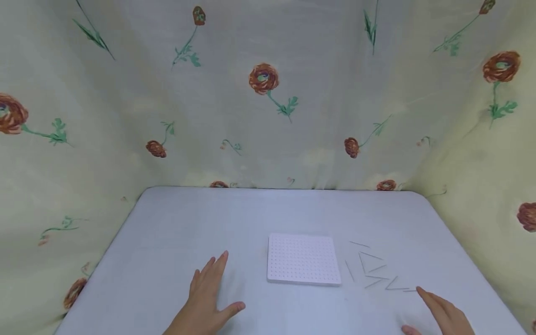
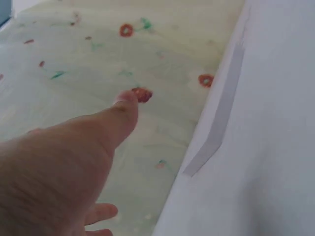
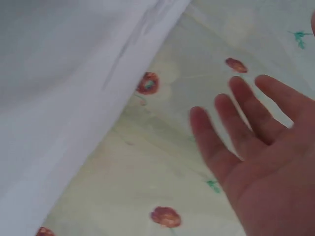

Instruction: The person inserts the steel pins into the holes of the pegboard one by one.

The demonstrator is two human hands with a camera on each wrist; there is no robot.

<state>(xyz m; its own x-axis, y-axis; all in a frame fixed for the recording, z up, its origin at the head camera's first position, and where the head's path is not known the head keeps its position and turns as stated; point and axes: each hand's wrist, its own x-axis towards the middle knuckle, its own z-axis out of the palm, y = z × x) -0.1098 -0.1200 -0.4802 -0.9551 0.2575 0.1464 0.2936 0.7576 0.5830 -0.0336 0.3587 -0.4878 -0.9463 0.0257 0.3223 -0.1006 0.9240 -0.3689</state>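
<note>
A white board [image 1: 303,259] with rows of small holes lies on the table, right of centre. To its right, several thin grey sticks [image 1: 377,277] lie scattered flat; their material is too small to tell. My left hand [image 1: 205,295] is held over the table left of the board, fingers straight, thumb spread, holding nothing. At the lower right, my right hand [image 1: 445,314] is nearest to the sticks, partly cut off by the frame. In the right wrist view, the fingers of the right hand [image 3: 266,147] are relaxed and apart, with nothing in them.
A white-covered table [image 1: 188,218] spans the lower part of the head view. Flower-printed curtains [image 1: 301,139] hang behind it and along both sides. In the left wrist view, a grey strip [image 2: 221,118] runs along the white surface near its edge.
</note>
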